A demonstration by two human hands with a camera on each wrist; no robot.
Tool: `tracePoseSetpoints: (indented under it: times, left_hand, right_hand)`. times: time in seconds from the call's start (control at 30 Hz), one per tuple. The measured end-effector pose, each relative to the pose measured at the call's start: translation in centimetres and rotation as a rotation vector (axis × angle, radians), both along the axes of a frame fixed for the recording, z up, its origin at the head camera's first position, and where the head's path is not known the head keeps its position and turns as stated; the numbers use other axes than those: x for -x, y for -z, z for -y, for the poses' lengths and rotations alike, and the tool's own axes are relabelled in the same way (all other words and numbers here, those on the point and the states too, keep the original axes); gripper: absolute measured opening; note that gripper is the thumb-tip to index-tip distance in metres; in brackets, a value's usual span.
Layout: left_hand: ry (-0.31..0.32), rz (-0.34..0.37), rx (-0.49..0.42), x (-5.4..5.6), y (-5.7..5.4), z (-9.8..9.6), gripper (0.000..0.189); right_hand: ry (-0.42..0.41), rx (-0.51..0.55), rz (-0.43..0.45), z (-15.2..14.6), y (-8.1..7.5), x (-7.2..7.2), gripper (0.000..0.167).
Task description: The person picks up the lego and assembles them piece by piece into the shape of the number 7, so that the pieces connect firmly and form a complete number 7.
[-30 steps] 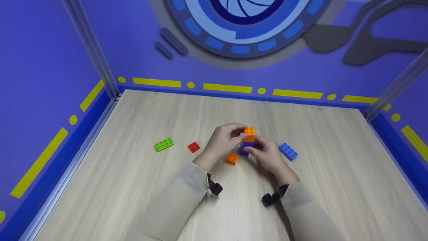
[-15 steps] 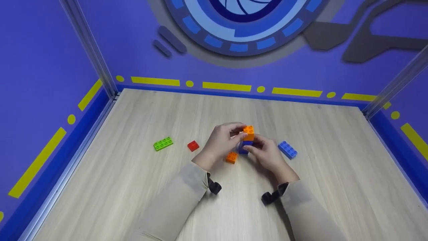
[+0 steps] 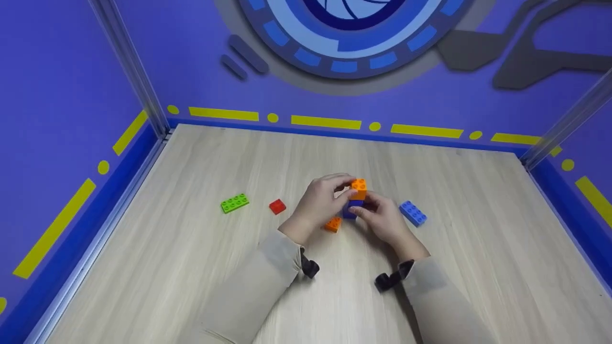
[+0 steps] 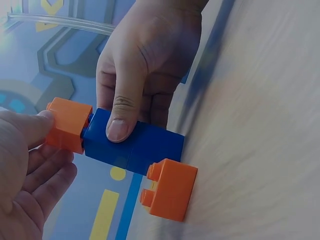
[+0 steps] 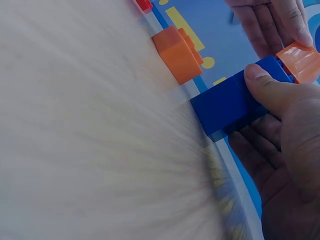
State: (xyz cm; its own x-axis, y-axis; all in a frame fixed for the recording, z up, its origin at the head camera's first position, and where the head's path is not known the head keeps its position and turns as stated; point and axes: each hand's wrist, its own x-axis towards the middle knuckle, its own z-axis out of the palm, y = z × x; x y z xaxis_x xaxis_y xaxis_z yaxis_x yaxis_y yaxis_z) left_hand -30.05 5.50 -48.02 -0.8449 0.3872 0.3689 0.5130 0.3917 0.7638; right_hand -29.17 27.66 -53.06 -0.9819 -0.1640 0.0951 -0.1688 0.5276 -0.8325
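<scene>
A stack of two dark blue building blocks (image 4: 150,145) stands on the table, gripped between thumb and fingers of my right hand (image 3: 386,223). At its top, my left hand (image 3: 317,201) pinches an orange building block (image 3: 359,189). In both wrist views a narrow gap with blue studs shows between this orange block and the upper blue one. A second orange block (image 4: 172,190) sits on the table just beside the stack's base, partly behind my left hand in the head view. Parts of the fingers behind the stack are hidden.
A flat light green block (image 3: 234,203) and a small red block (image 3: 277,206) lie left of my hands. To the right is a lighter blue block (image 3: 412,213). Purple-blue panels (image 3: 325,105) border the wooden table (image 3: 229,162) at the back and sides.
The whole head view shifts slightly. Both hands keep their places on the stack, the left on the upper orange block and the right on the blue blocks.
</scene>
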Motion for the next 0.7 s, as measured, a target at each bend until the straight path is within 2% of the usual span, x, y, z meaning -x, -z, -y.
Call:
tracePoseSetpoints:
  times: [0.13,0.27,0.53,0.7]
  left_hand:
    - [-0.006,-0.033,0.054,-0.13,-0.48,-0.06,0.034]
    - [-0.011,-0.034,0.094,-0.25,-0.68,-0.03,0.034]
    - [-0.01,-0.002,0.07,-0.33,-0.51,0.07,0.033]
    - [-0.01,-0.017,0.064,-0.36,-0.33,0.13,0.033]
  right_hand:
    - [0.004,0.01,-0.025,0.08,-0.11,0.03,0.047]
    - [-0.003,0.008,-0.032,0.11,-0.05,0.06,0.046]
    - [0.001,-0.003,-0.028,0.03,0.2,0.02,0.048]
    - [-0.002,-0.007,-0.015,0.02,0.2,-0.04,0.05]
